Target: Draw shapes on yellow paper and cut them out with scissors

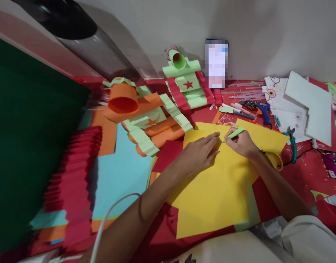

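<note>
A large sheet of yellow paper (214, 197) lies in front of me, over other coloured sheets. My left hand (202, 151) rests flat on its upper part, fingers stretched out. Close by on the right, my right hand (240, 141) is closed around a light green pen (235, 134). The pen's tip meets the yellow paper just beside my left fingertips. Partly under my right wrist is a pair of scissors with yellow handles (274, 160). Any mark made by the pen is too small to make out.
Two paper craft figures, one orange and green (154, 124), one green and red (188, 86), stand behind. A phone (217, 64) leans on the wall. Rightward lie a blue glue gun (262, 109), teal-handled pliers (293, 146) and white foam board (307, 106). Pleated red paper (77, 182) lies left.
</note>
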A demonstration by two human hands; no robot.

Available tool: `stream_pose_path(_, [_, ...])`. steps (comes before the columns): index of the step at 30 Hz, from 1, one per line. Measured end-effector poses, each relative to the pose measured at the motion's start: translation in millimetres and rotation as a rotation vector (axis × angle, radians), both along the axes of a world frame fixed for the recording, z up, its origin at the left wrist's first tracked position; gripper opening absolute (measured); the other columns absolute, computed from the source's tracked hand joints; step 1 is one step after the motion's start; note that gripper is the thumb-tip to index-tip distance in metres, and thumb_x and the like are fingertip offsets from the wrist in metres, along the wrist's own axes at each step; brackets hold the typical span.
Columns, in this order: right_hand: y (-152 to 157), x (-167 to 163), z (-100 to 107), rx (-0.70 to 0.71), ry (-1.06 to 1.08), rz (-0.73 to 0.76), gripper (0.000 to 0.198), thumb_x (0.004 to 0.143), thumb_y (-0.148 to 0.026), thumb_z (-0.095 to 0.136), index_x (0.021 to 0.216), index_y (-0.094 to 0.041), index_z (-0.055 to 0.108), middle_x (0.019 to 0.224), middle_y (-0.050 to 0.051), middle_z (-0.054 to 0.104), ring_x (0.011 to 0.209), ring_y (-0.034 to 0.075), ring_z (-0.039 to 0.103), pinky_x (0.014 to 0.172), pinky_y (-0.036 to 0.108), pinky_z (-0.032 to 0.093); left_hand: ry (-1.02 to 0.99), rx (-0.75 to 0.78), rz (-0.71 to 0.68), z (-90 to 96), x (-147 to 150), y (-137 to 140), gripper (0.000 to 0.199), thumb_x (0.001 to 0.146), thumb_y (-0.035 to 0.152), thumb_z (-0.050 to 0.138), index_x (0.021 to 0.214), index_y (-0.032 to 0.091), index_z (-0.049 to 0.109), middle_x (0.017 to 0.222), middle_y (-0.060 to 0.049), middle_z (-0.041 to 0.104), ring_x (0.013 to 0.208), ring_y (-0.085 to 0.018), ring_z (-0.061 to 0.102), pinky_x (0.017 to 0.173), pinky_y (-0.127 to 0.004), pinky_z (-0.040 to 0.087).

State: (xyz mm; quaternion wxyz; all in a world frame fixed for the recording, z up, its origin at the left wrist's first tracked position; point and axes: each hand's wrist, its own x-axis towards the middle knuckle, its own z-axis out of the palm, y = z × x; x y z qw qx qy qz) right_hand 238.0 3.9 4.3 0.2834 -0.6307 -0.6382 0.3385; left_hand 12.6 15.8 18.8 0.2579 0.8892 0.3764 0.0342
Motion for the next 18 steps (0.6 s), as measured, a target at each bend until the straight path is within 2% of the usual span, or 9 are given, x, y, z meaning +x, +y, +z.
stream_pose_path(4, [-4,3,14,0.042,0.04,-0.033,0.015,0.093,-0.04,0.065,0.092,-0.025,0.067,0.079,0.0,0.073,0.068,0.017,0.066,0.063,0.028,0.048,-0.011,-0.007,0.011,-0.7,0,1,0.043,0.105,0.031,0.048,0.146,0.022,0.057,0.17,-0.012,0.047,0.138,-0.033,0.064,0.1,-0.047,0.061])
stream_pose_path(8, [-20,8,23,0.079,0.062,0.018,0.015,0.095,-0.039,0.067,0.096,-0.025,0.072,0.084,0.001,0.075,0.073,0.017,0.068,0.067,0.029,0.049,-0.008,0.012,0.009,-2.3,0,1,0.044,0.105,0.034,0.049,0.147,0.023,0.056,0.171,-0.01,0.046,0.14,-0.032,0.063,0.101,-0.046,0.06])
stream_pose_path(10, [-28,11,20,0.055,0.085,0.008,0.015,0.094,-0.038,0.069,0.097,-0.025,0.075,0.084,0.0,0.077,0.071,0.017,0.068,0.067,0.029,0.05,-0.007,0.017,0.0,-3.2,0,2,0.042,0.105,0.034,0.049,0.144,0.024,0.058,0.172,-0.008,0.046,0.14,-0.032,0.063,0.102,-0.045,0.06])
stream_pose_path(13, [-37,15,12,0.03,0.137,-0.023,0.017,0.094,-0.038,0.07,0.101,-0.024,0.077,0.093,0.003,0.081,0.08,0.02,0.074,0.073,0.03,0.055,-0.013,0.025,0.003,-4.3,0,2,0.038,0.105,0.032,0.049,0.14,0.025,0.062,0.172,-0.006,0.046,0.139,-0.031,0.064,0.101,-0.045,0.06])
stream_pose_path(18, [-37,16,6,-0.004,0.121,-0.013,0.02,0.094,-0.04,0.07,0.103,-0.025,0.079,0.098,0.004,0.084,0.082,0.021,0.076,0.073,0.032,0.057,-0.028,0.015,0.017,-5.2,-1,3,0.037,0.104,0.032,0.052,0.139,0.028,0.064,0.17,-0.006,0.048,0.139,-0.031,0.065,0.104,-0.045,0.059])
